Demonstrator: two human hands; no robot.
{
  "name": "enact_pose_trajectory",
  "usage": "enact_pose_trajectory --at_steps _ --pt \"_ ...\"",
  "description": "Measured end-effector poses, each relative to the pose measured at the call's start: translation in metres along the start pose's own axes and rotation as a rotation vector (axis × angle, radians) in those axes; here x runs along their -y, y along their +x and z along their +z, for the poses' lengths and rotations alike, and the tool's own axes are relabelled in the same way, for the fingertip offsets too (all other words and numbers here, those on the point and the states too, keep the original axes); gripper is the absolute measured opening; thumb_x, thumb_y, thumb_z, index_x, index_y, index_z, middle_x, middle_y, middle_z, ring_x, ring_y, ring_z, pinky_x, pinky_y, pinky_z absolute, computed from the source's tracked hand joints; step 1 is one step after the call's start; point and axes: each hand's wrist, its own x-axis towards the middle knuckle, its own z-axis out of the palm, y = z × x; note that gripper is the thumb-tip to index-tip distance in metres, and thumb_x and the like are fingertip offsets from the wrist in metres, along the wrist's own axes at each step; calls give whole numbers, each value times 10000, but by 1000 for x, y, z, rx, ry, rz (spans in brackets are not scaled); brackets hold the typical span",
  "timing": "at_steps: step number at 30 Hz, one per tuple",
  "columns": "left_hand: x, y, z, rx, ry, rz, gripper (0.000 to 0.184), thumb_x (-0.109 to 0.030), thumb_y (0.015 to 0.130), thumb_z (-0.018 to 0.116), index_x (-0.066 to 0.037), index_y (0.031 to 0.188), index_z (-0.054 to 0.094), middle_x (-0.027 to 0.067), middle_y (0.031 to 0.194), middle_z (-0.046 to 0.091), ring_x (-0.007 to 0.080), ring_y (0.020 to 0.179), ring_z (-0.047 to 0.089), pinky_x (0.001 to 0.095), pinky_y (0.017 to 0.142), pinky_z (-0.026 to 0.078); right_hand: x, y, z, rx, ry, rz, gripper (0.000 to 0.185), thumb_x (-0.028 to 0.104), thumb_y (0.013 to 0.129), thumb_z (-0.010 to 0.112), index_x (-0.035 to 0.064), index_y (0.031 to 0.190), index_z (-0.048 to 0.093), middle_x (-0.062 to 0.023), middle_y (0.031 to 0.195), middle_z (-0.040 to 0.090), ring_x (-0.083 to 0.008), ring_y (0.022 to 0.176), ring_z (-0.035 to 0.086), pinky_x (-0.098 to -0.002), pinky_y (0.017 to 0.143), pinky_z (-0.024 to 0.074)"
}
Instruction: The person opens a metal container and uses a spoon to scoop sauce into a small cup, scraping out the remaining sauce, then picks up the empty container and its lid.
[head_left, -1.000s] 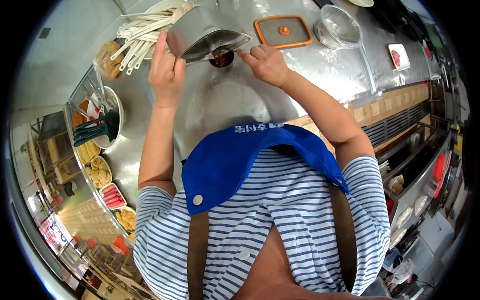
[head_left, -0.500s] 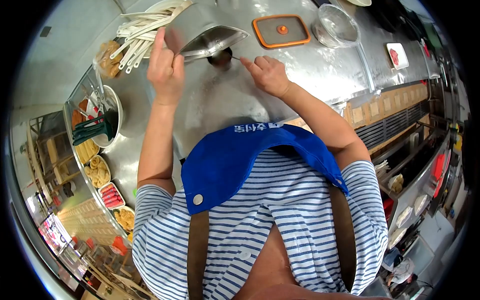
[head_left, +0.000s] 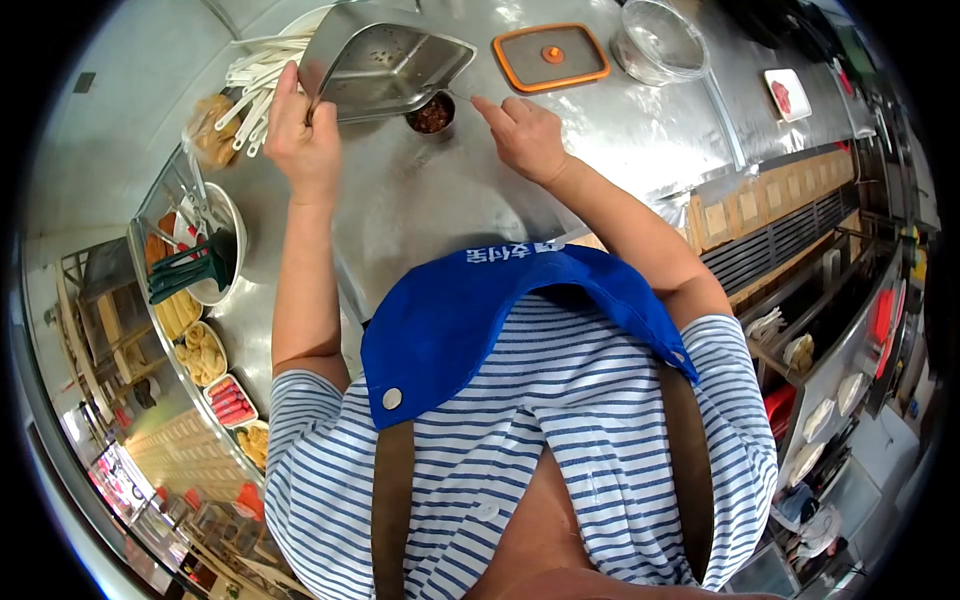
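Observation:
My left hand (head_left: pixel 303 140) is closed on the near left edge of a rectangular metal pan (head_left: pixel 375 65). The pan is tilted, with a few dark bits stuck inside it. Below its near right corner stands a small round container (head_left: pixel 434 116) holding a dark reddish-brown, chunky substance. My right hand (head_left: pixel 526 140) pinches the end of a thin metal handle (head_left: pixel 457 95), probably a spoon's, that reaches to the pan's corner. Its far end is hidden there.
Many white-handled utensils (head_left: pixel 262 88) lie behind my left hand, beside a bagged brown item (head_left: pixel 210 132). An orange-rimmed lid (head_left: pixel 515 72), a clear tub (head_left: pixel 660 45) and a small white tray (head_left: pixel 798 104) lie to the right. A white bowl (head_left: pixel 236 225) with tongs and several food trays line the left edge.
The pan has shifted left and turned so that more of its inside shows. The small container's contents have come into sight. Both hands have moved slightly left in view.

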Motion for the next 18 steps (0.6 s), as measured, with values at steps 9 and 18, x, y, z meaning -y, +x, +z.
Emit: enact_pose_trajectory --at_steps 9,18 --pt "3 5 -4 -17 -5 -145 69 53 645 543 41 630 476 251 1069 583 291 952 606 315 778 480 4 -1 -19 103 47 -15 375 47 634 551 114 1002 591 -47 661 492 -226 586 527 -340 488 436" --pt "2 5 -4 8 -38 -183 82 51 650 540 46 624 462 252 1079 576 288 943 608 320 792 477 8 20 -15 292 -17 67 275 88 666 539 89 937 585 -82 728 565 -255 670 585 -365 540 467"
